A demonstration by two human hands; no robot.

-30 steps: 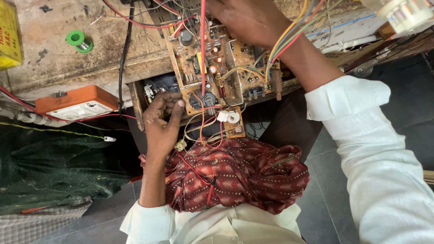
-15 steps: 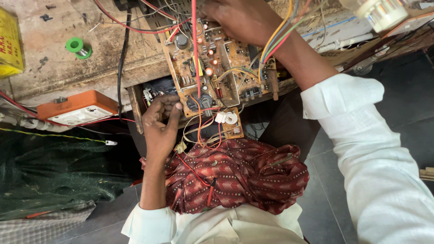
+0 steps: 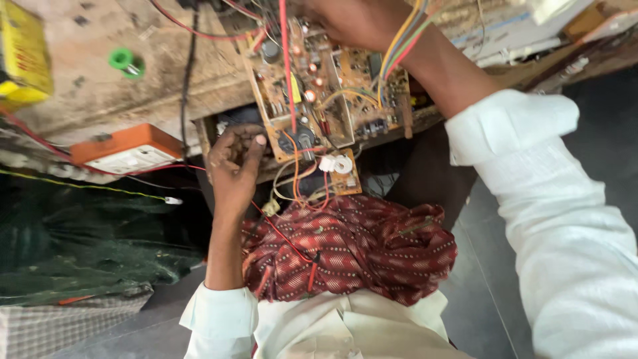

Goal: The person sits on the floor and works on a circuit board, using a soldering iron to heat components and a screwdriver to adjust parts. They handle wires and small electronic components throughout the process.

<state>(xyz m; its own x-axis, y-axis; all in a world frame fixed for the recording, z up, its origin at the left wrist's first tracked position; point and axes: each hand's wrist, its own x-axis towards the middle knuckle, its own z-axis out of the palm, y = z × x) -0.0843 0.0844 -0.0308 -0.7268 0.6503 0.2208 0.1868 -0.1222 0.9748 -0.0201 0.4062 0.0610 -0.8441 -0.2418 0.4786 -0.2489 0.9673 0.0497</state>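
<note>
A brown circuit board (image 3: 332,93), crowded with components and red, orange and yellow wires, overhangs the edge of a worn wooden bench (image 3: 100,93). My left hand (image 3: 232,166) is curled at the board's near left corner, thumb and fingers pinched against its edge. My right hand (image 3: 352,20) reaches over the board's far end among the wires and grips it there; the frame's top edge cuts off its fingers. A white ring-shaped part (image 3: 342,163) sits on the board's near tab. A red patterned cloth (image 3: 352,252) lies on my lap below.
An orange and white box (image 3: 126,149) sits at the bench edge on the left, with a green spool (image 3: 125,61) and a yellow box (image 3: 23,60) further back. A black cable (image 3: 188,80) crosses the bench. White casings (image 3: 518,33) lie at the right. Dark green fabric (image 3: 80,246) hangs below.
Both hands stay on the board. My left thumb has shifted slightly against the board's corner, and the whole scene has slid a little in the view.
</note>
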